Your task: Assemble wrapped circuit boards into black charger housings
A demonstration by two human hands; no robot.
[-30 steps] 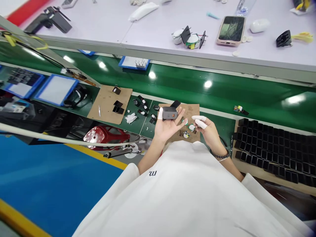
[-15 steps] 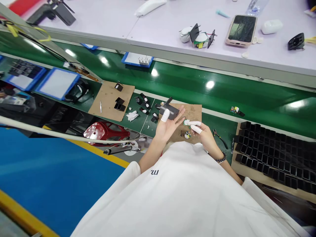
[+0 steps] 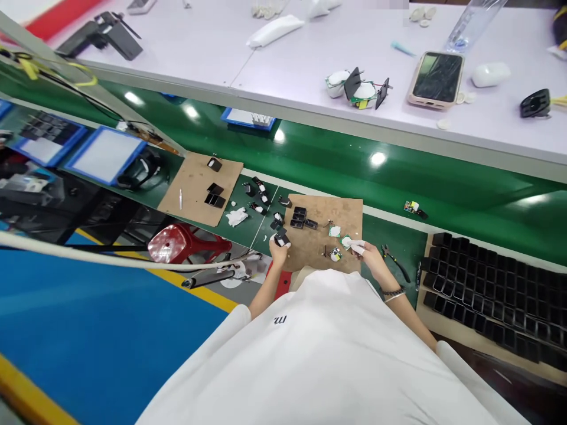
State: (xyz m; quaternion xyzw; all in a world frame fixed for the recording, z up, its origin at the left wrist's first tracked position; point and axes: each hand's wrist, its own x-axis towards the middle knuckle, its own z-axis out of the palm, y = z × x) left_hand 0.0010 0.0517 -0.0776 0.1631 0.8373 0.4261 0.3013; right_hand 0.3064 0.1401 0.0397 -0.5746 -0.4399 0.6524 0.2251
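My left hand (image 3: pixel 279 252) is closed round a small black plastic housing (image 3: pixel 281 238) with a white part showing, at the left edge of a cardboard sheet (image 3: pixel 310 254). White finger cots cover fingertips of my right hand (image 3: pixel 368 255). That hand pinches the edge of a small green circuit board (image 3: pixel 346 241) with a white top, over the sheet's right side. A similar circuit board (image 3: pixel 335 231) lies just left of it. Nearer my body is another small board assembly (image 3: pixel 335 254). Several black cases (image 3: pixel 299 215) are grouped on the sheet's left half.
Pliers (image 3: pixel 396 262) lie right of my right hand, before rows of black cases (image 3: pixel 491 277). Further left are crumpled white tissue (image 3: pixel 237 217), a second cardboard sheet (image 3: pixel 195 198) and a red stool (image 3: pixel 170 243). A raised shelf (image 3: pixel 283 65) carries a phone (image 3: pixel 437 78).
My left hand has drawn down and left from above the cardboard, its fingers now closed round the housing. My right hand has shifted slightly right and down with the circuit board. The view has tilted.
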